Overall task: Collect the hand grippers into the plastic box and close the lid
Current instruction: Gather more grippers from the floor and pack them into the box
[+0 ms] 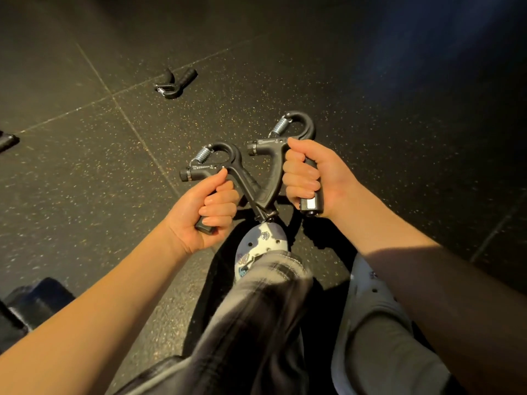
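left-held gripper (239,166): left hand (205,206) wraps one handle, held above the floor
right-held gripper (273,155): right hand (310,178) wraps one handle; the two free handles cross over a white clog (268,240)
third gripper (175,82): lying far left, well apart, bare floor around it
left edge: black handle (7,142), cut by frame
floor (399,109): dark speckled tiles, seams visible
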